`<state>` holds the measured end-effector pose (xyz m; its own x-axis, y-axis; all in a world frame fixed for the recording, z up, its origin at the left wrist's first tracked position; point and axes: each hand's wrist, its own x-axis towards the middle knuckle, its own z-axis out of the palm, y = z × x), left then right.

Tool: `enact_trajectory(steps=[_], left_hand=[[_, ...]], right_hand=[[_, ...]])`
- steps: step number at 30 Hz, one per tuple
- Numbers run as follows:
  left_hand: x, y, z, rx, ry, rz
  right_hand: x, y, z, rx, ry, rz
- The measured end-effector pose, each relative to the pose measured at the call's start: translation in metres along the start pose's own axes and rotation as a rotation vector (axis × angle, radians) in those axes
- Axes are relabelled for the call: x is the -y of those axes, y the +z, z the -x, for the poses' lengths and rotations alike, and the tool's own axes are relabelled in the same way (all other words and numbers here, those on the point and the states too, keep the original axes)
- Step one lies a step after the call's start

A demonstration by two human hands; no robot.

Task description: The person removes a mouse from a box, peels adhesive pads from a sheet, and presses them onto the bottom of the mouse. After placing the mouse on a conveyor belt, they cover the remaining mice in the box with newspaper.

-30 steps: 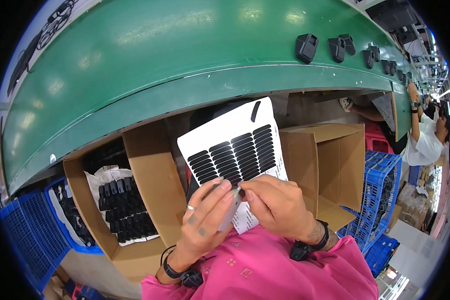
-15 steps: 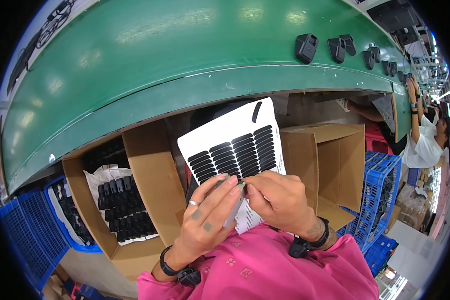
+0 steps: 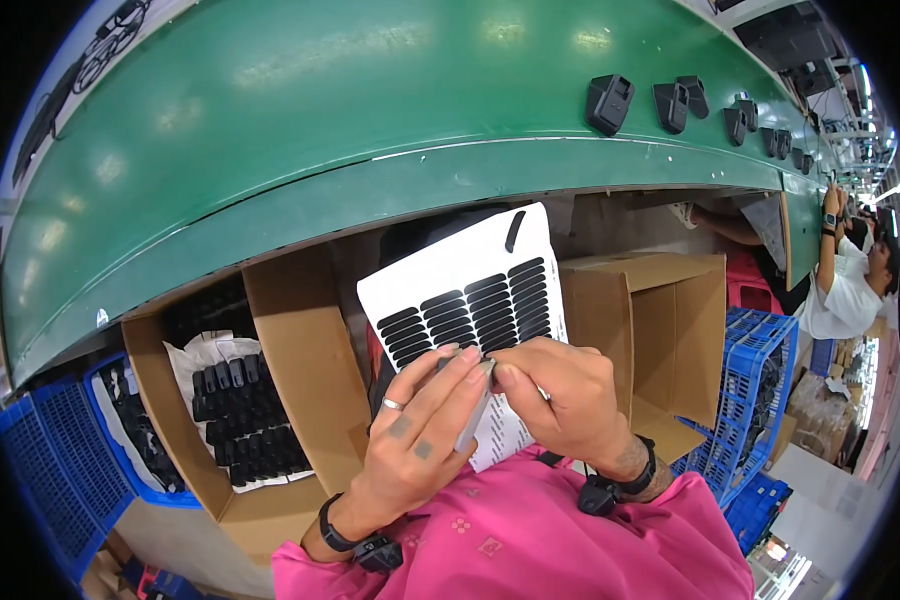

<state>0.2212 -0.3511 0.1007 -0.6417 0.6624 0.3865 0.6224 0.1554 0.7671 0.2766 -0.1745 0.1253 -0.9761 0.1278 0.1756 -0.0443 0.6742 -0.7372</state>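
With my left hand (image 3: 420, 430) in a closed grip round a smooth pale-grey piece (image 3: 471, 430) at six o'clock and my right (image 3: 567, 393) pinching its upper end, it looks unfinished, many black pill-shaped stickers (image 3: 487, 299) remaining on the white paper sheet (image 3: 440, 265) towards twelve.

I find the grey piece (image 3: 473, 420) mostly hidden behind the fingers of the left hand (image 3: 415, 440); its full shape cannot be determined. Anything between the right hand's (image 3: 565, 398) thumb and forefinger is obscured from my view. The hands cover part of the sticker sheet (image 3: 440, 265), whose print I find too small to read. The bottom edge cuts off the pink shirt (image 3: 570, 540). I cannot make out what the distant co-worker (image 3: 842, 305) touches; the detail is too small.
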Motion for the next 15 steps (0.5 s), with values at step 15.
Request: enact_trajectory(steps=[15], left_hand=[[-0.001, 0.002, -0.001, 0.013, -0.017, 0.016]], right_hand=[[-0.002, 0.007, 0.001, -0.052, -0.057, 0.097]])
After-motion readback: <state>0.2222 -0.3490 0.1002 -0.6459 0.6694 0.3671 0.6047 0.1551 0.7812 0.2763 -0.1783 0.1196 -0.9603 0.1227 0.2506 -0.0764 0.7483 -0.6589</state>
